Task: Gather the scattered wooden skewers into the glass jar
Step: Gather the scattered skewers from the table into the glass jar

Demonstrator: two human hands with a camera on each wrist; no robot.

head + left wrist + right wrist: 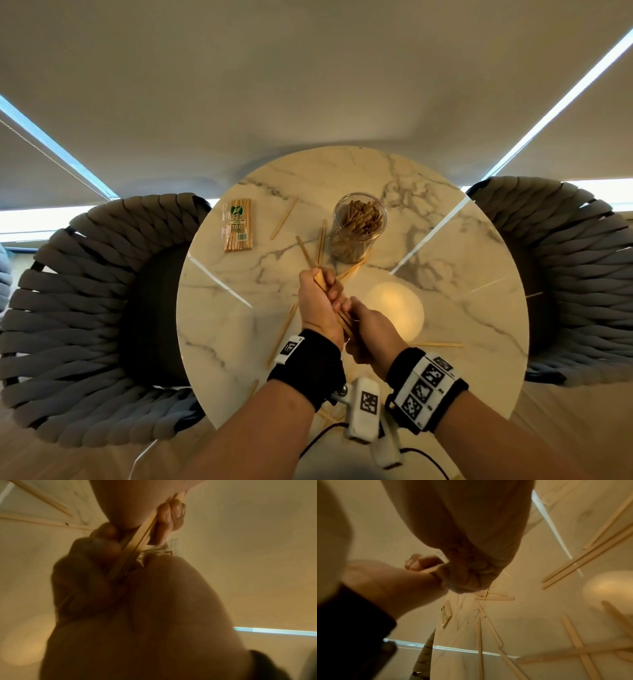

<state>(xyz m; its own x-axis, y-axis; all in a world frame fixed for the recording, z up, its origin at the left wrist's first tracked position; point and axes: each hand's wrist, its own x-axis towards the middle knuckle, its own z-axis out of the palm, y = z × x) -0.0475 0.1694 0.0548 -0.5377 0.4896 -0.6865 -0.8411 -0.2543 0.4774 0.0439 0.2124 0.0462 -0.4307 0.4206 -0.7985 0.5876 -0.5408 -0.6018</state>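
From the head view, the left hand (317, 301) is closed round a bundle (320, 279) of skewers held over the middle of the table (462, 260), and the right hand (366, 329) grips the bundle's near end, the two hands touching. The jar (358, 228) stands upright just beyond the hands and already holds a thick crowd of sticks, so I judge the task well along but not finished. Loose skewers still lie on the marble: one (284, 218) between the jar and a sealed packet (237, 224), a pair (321, 241) just left of the jar, another (281, 334) left of the left wrist, one (438, 344) to the right of the right wrist. The left wrist view is blurred; it shows curled fingers (96, 555) clamping the bundle (137, 539), with other fingers (171, 517) gripping it farther up. The right wrist view shows the right hand (467, 573) fisted on the sticks beside the left hand (393, 580), and more skewers (494, 598) scattered below on the table (530, 615). What is left, as I judge it, is dropping this bundle in the jar and collecting the strays.
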